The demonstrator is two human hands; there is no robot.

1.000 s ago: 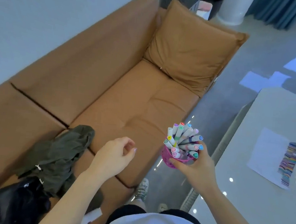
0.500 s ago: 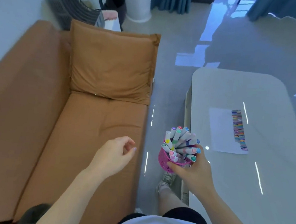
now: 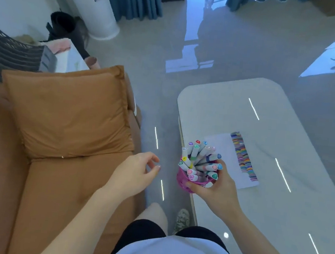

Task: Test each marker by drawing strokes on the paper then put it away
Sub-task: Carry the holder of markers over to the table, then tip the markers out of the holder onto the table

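Fingers of the right hand are clenched round the pink cup, thumb across its near side; the cup is carried at the near-left edge of the table, apparently lifted clear of it, though contact cannot be ruled out; the markers stand bundled in the cup, all capped, splayed outward and leaning toward the right; fingers of the left hand are loosely curled and grasp nothing, the hand hanging just left of the cup, between sofa and table; the paper lies flat on the table just beyond the cup, bearing a long band of coloured strokes along its far side; judgement: testing appears largely done and the putting-away step is in hand, no marker being out; the next move calls for keeping the cup upright and setting it on a bare part of the table, or, if any marker remains untested, for the free left hand to draw one out; noted nearby: a cushion on the sofa, a glossy floor, a shoe beside the table edge; hazards: the loose splayed markers may spill if the cup tips, and the table edge sits close under it.
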